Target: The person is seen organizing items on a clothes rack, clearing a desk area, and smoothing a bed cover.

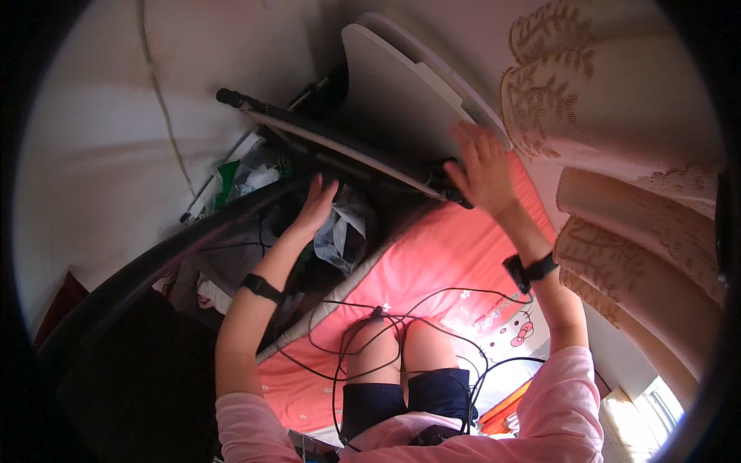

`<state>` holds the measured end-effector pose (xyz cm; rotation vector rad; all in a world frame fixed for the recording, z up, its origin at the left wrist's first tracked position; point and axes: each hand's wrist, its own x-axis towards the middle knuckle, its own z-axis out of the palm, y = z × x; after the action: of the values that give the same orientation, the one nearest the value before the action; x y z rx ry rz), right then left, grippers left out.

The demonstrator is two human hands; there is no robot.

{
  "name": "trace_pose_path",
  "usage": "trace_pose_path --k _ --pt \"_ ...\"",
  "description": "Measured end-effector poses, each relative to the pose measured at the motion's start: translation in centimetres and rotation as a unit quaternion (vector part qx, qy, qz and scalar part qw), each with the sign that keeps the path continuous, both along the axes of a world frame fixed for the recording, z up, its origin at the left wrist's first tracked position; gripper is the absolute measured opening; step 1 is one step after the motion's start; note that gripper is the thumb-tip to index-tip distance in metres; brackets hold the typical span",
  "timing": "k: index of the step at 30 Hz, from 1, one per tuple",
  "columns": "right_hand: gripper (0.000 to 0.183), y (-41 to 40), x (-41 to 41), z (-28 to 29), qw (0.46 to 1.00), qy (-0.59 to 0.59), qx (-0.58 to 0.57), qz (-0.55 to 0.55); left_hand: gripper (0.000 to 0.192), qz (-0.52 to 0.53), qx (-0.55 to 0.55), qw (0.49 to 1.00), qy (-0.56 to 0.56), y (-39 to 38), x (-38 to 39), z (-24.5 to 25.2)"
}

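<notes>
A pale panel (399, 87) with a rounded corner and a notched edge stands tilted against the wall, apparently the top of a folding table. Across its lower side runs a dark bar (336, 144) with black end caps, likely its folded leg. My right hand (483, 168), slightly blurred, has its fingers spread beside the panel's edge and the bar's right end; whether it touches them is unclear. Below the bar, my left hand (317, 205) points upward with fingers extended, close to a curved black tube (231, 214). Nothing shows in either hand.
I kneel on a bed with a coral sheet (405, 260). Black cables (405, 317) loop over my thighs. Plastic bags (344, 237) and clutter fill the dark space left of the bed edge. Patterned curtains (625, 104) hang at right; a cord (159, 95) runs down the wall.
</notes>
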<state>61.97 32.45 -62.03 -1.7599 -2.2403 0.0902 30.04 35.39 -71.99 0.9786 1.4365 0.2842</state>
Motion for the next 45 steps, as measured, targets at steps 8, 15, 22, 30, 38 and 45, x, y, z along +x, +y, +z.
trace_pose_path --k 8,15,22,30,38,45 --pt "0.047 -3.6 -0.3 -5.3 0.974 0.1 -0.2 -0.039 0.095 0.243 0.106 0.964 0.033 6.6 11.3 0.8" --pt "0.022 0.3 3.8 -6.4 0.998 0.032 0.058 -0.024 0.102 0.064 0.156 0.983 0.073 10.8 15.2 -0.2" --pt "0.018 -0.7 4.4 -6.3 0.999 0.011 -0.006 -0.031 0.097 0.063 0.155 0.981 0.096 10.5 16.0 -0.8" --pt "0.054 -1.3 4.2 -4.3 0.955 -0.269 0.078 0.093 0.098 0.036 0.181 0.975 0.12 11.1 15.2 -1.5" --pt "0.061 -1.3 6.5 -6.3 0.992 -0.119 -0.028 -0.034 0.091 0.012 0.186 0.983 0.003 10.2 13.6 0.5" --pt "0.06 -0.9 4.9 -4.7 0.987 -0.161 0.011 -0.023 0.055 -0.151 0.142 0.972 0.11 4.8 4.0 -5.4"
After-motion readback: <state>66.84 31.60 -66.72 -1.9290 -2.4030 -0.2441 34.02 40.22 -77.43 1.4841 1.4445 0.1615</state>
